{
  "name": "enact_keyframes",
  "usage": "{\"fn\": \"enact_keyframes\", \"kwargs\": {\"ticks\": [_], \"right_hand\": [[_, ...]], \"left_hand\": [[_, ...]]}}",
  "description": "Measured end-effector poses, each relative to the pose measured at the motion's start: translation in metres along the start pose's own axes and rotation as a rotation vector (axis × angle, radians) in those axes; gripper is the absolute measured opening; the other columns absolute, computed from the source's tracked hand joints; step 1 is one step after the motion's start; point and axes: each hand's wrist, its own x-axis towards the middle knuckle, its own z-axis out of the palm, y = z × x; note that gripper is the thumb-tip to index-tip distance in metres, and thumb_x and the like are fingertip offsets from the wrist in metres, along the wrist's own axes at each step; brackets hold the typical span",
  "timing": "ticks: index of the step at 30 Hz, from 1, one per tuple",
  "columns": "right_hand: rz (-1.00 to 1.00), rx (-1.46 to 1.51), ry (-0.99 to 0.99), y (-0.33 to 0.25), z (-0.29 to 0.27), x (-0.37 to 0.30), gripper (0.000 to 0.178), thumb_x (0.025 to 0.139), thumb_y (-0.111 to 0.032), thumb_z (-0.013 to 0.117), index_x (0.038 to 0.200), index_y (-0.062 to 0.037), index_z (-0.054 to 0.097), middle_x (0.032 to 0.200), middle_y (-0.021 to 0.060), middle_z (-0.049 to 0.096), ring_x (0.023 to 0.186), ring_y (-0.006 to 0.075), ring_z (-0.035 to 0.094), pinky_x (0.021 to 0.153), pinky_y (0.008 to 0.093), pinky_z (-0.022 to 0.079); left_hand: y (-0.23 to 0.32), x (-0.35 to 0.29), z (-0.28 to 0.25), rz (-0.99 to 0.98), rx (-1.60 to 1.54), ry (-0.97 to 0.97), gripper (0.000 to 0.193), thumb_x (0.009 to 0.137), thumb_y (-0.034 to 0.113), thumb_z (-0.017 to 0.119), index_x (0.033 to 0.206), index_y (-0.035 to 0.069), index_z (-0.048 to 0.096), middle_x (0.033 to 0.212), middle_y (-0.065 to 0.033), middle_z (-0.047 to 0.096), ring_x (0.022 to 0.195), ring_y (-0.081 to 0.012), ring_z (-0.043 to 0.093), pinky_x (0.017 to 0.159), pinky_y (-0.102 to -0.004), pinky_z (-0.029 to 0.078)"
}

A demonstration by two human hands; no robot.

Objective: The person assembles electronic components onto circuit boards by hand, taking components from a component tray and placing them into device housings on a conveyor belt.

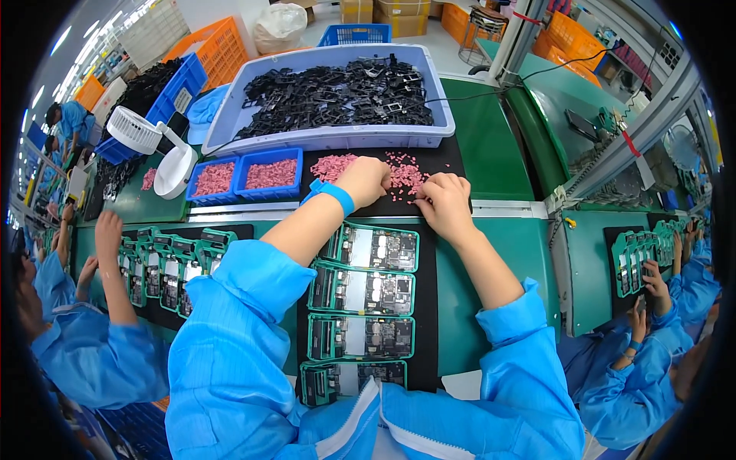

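Small pink pieces (405, 173) lie loose on a black mat, with a denser heap of them left of my hands. My left hand (363, 182), a blue band (333, 195) on its wrist, is closed beside them with its fingers curled down. To the right, my right hand (447, 205) is closed, thumb and finger pinched at the pile's near edge. What either hand holds is too small or hidden to make out. Below my hands, several green-framed assemblies with circuit boards (368, 294) stand in a column on a black mat (426, 330).
A large pale-blue tub (330, 138) of black plastic frames (337, 92) stands behind. Two blue bins (270, 175) of pink pieces are at left, near a white fan (135, 130). A co-worker's hand (108, 230) is at left; others work at right. A metal post (613, 146) rises at right.
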Motion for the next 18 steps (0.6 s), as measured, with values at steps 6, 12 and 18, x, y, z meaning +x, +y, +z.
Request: {"fn": "enact_keyframes", "kwargs": {"ticks": [6, 12, 18], "right_hand": [[0.082, -0.028, -0.172, -0.010, 0.018, 0.016, 0.006, 0.071, -0.013, 0.072, 0.074, -0.0127, 0.067, 0.085, 0.0042, 0.061, 0.091, 0.0248, 0.056, 0.085, 0.0420, 0.036], [0.015, -0.283, -0.292, -0.017, 0.021, 0.024, 0.008, 0.073, -0.009, 0.063, 0.079, -0.0055, 0.066, 0.089, 0.0100, 0.063, 0.093, 0.0280, 0.056, 0.087, 0.0432, 0.036], [-0.051, -0.281, -0.256, -0.012, 0.020, 0.018, 0.011, 0.074, -0.007, 0.060, 0.083, -0.0050, 0.064, 0.092, 0.0112, 0.062, 0.095, 0.0281, 0.056, 0.089, 0.0431, 0.035]], "left_hand": [[-0.005, -0.004, -0.003, 0.029, -0.005, -0.033, 0.014, 0.067, 0.003, 0.072, 0.081, 0.005, 0.069, 0.077, -0.0135, 0.068, 0.075, -0.0308, 0.066, 0.071, -0.0395, 0.052], [0.001, 0.000, -0.001, 0.055, 0.116, -0.001, 0.008, 0.072, 0.009, 0.069, 0.079, 0.005, 0.068, 0.078, -0.0141, 0.068, 0.077, -0.0325, 0.066, 0.073, -0.0413, 0.052], [0.000, 0.008, 0.002, 0.088, 0.196, -0.110, 0.010, 0.074, 0.013, 0.068, 0.082, 0.007, 0.069, 0.085, -0.0150, 0.068, 0.083, -0.0333, 0.066, 0.074, -0.0437, 0.053]]}}
